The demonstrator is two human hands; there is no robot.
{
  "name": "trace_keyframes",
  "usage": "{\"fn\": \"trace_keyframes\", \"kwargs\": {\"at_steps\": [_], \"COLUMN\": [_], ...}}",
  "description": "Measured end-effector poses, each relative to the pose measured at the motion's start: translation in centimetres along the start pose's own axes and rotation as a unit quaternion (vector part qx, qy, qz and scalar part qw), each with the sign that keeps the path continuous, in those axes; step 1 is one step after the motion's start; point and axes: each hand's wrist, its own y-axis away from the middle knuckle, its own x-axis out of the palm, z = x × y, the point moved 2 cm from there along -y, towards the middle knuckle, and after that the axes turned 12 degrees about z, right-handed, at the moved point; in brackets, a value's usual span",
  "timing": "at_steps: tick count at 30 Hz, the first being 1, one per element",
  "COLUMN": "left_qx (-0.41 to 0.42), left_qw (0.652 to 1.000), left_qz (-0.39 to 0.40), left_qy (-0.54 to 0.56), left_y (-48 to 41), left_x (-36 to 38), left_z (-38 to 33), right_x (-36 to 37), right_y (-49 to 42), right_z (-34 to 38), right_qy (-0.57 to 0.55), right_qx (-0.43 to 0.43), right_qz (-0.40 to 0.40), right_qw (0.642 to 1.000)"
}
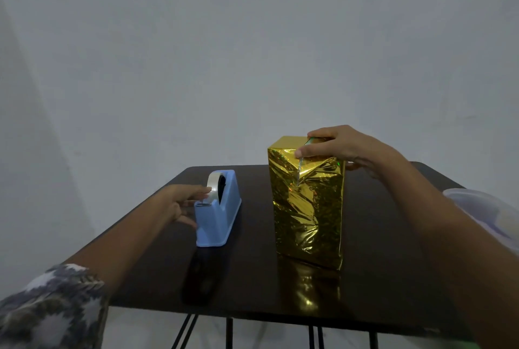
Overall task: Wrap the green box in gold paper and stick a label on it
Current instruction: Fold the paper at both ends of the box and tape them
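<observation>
Dark table [252,278]: work surface, holds everything. Box [307,202] upright, right of centre, fully covered in gold paper [306,225]; no green visible. Blue tape dispenser [217,213] left of box, apart from it, cutter end near. Right hand [341,149] clamped over box top, thumb pinning folded flap, likely so fold stays until taped. Left hand [186,202] open, fingertips touching tape roll [214,185], likely drawing strip. Label not seen.

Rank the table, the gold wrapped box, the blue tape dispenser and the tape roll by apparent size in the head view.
Largest to smallest:
1. table
2. gold wrapped box
3. blue tape dispenser
4. tape roll
</observation>
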Motion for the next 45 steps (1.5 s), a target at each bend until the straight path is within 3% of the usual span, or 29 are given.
{"fn": "trace_keyframes", "kwargs": {"at_steps": [8,14,19,30,37,45], "left_qx": [0.081,0.154,0.175,0.153,0.153,0.121], "left_qw": [0.994,0.966,0.955,0.937,0.946,0.949], "left_qz": [-0.032,-0.103,-0.122,-0.155,-0.21,-0.219], "left_qy": [0.059,0.182,0.205,0.272,0.194,0.193], "left_y": [-0.5,-0.4,0.1,-0.3,-1.5,-1.2], "left_x": [-0.3,-0.4,0.7,2.4,2.4,2.5], "left_z": [0.6,3.0,4.5,6.6,8.0,9.3], "right_x": [-0.3,-0.2,-0.1,0.0,0.0,0.1], "right_y": [-0.1,0.1,0.2,0.1,0.1,0.4], "right_z": [0.0,0.2,0.2,0.2,-0.1,0.1], "right_qy": [0.013,0.009,0.01,0.003,0.015,0.014], "right_qx": [-0.006,-0.005,0.002,0.032,0.038,0.024], "right_qz": [-0.001,-0.001,0.0,0.008,0.007,0.013], "right_qw": [1.0,1.0,1.0,0.999,0.999,1.0]}}
